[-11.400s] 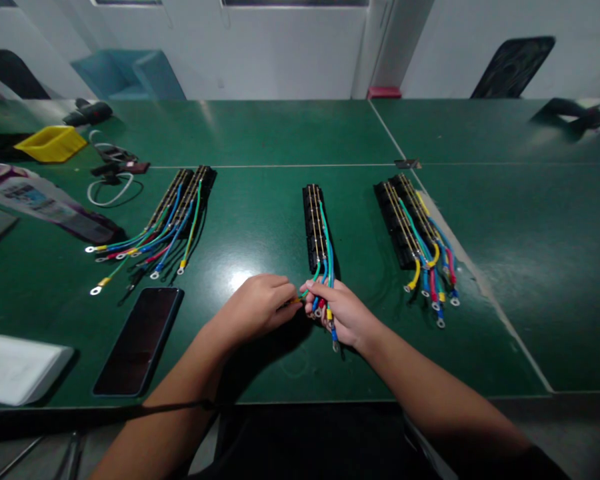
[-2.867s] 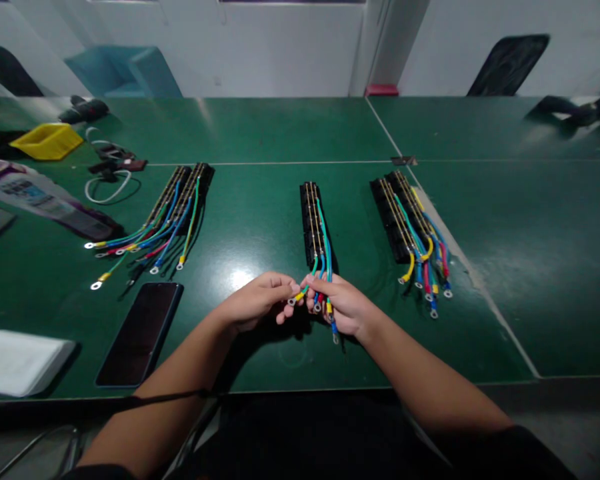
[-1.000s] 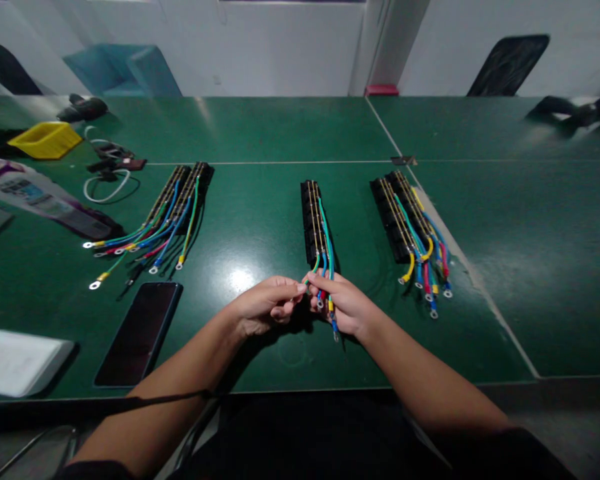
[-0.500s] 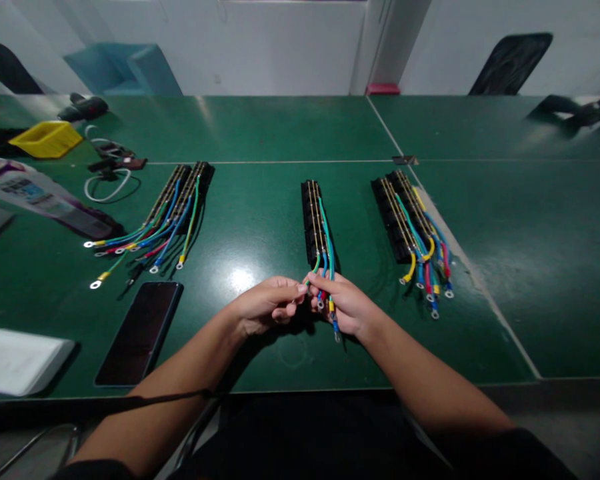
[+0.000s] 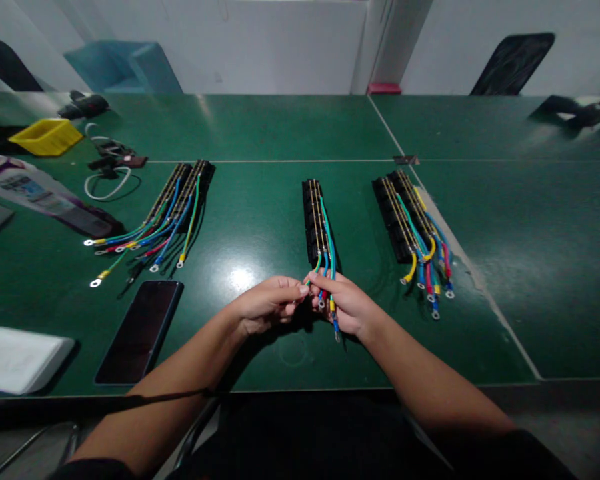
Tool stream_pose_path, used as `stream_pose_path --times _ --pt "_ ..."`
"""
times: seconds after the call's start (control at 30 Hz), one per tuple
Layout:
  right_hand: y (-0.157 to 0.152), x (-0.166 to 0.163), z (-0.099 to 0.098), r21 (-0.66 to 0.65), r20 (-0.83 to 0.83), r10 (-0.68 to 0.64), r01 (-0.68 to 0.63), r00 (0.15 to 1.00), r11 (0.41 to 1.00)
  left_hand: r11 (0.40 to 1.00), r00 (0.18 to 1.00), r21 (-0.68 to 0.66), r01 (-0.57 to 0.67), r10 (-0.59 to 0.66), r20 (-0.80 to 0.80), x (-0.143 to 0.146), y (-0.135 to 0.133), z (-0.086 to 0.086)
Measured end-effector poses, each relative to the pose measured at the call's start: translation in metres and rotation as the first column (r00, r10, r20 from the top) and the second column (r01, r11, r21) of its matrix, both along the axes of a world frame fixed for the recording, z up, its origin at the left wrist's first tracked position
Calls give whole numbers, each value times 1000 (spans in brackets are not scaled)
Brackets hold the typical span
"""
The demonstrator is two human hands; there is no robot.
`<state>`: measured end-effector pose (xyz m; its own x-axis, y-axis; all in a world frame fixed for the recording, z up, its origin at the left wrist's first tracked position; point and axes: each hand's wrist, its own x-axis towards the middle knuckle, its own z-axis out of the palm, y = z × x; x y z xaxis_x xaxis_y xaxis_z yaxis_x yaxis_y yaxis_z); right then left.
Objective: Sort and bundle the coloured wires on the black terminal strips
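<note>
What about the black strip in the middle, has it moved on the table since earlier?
No. The middle strip keeps its place just short of the table seam behind it; only the view shifted slightly.

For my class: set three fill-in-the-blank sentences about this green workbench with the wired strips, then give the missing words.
The left hand and right hand grip wires from the ____ strip of the three sets.
The tray at the far left of the table is ____.
The phone lies on the person's ____ side.
Missing words: middle, yellow, left.
</note>
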<state>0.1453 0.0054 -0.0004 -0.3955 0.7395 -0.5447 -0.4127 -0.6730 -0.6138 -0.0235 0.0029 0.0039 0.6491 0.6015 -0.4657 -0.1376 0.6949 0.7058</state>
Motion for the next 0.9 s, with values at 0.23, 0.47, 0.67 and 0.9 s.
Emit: stream_pose_path --times 0.23,0.47,0.67,0.9 --pt "1 1 -6 59 -20 12 -11 1000 998 999 999 31 20 -19 -32 0 0 3" --pt "0 0 -3 36 11 3 -4 1000 999 1000 1000 -5 11 -11 18 0 0 1" --pt "0 0 1 -10 8 -4 5 1000 1000 1000 1000 -10 10 -10 7 -2 1 0" --pt "0 0 0 -5 34 -5 6 999 1000 999 999 31 36 -36 5 -2 1 2"
